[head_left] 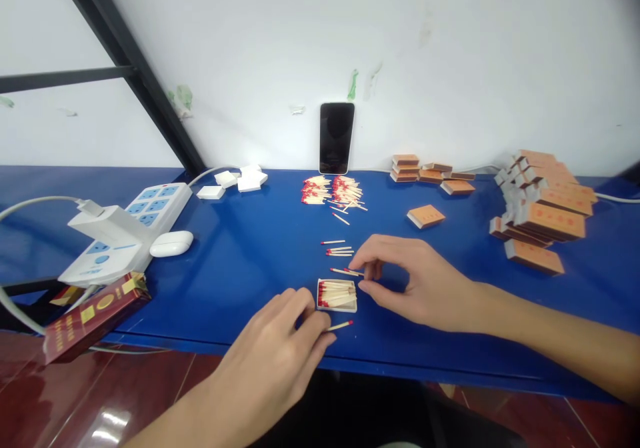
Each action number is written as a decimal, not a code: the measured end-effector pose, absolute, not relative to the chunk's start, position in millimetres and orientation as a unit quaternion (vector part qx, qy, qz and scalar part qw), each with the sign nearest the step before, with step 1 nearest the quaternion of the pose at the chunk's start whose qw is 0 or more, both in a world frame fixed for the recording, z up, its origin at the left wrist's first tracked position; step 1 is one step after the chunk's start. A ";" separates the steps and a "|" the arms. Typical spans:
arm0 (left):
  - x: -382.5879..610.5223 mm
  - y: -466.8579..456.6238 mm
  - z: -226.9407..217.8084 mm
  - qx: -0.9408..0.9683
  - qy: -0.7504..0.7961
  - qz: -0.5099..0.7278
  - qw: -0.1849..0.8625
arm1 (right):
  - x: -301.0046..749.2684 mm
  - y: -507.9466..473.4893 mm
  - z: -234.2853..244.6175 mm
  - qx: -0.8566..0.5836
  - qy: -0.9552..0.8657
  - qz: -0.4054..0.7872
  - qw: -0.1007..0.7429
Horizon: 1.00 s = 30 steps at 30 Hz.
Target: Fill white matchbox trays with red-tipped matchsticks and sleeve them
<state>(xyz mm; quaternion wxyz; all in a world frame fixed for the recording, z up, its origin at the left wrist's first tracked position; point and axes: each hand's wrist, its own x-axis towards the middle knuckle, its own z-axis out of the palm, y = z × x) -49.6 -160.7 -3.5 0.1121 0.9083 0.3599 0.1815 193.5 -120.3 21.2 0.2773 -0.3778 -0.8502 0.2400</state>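
A small white matchbox tray [337,295] packed with red-tipped matches lies near the front edge of the blue table [240,261]. My left hand [273,361] rests just left of it, fingers curled, with one match [341,326] sticking out from its fingertips. My right hand [407,280] reaches in from the right and pinches a match [346,271] just above the tray. A few loose matches [339,249] lie a little farther back. A larger pile of matches [333,191] sits near the wall.
A black phone [337,138] leans on the wall. Orange matchbox sleeves [543,211] are stacked at right, more [425,170] at the back, one [425,216] alone. White trays [239,180], a power strip [130,231], an earbud case [171,243] and a red box [93,315] lie left.
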 end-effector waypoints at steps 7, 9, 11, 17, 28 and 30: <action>-49.9 -159.3 4.6 0.890 0.382 0.164 0.187 | 205.7 -118.9 16.5 -0.391 -0.870 0.163 0.252; -48.4 -154.9 11.6 0.849 0.405 0.212 0.264 | 205.9 -120.2 18.7 -0.398 -0.864 0.159 0.265; -43.0 -150.6 17.8 0.801 0.420 0.274 0.326 | 200.1 -124.0 23.9 -0.388 -0.851 0.195 0.296; -23.7 -139.2 23.5 0.731 0.399 0.377 0.406 | 170.5 -130.6 38.5 -0.350 -0.769 0.324 0.425; -51.1 -125.4 -0.4 0.879 0.397 0.207 0.162 | 172.9 -125.8 15.2 -0.301 -0.938 -0.057 0.165; -50.5 -126.6 -3.5 0.882 0.389 0.200 0.173 | 173.9 -125.9 15.1 -0.301 -0.938 -0.039 0.167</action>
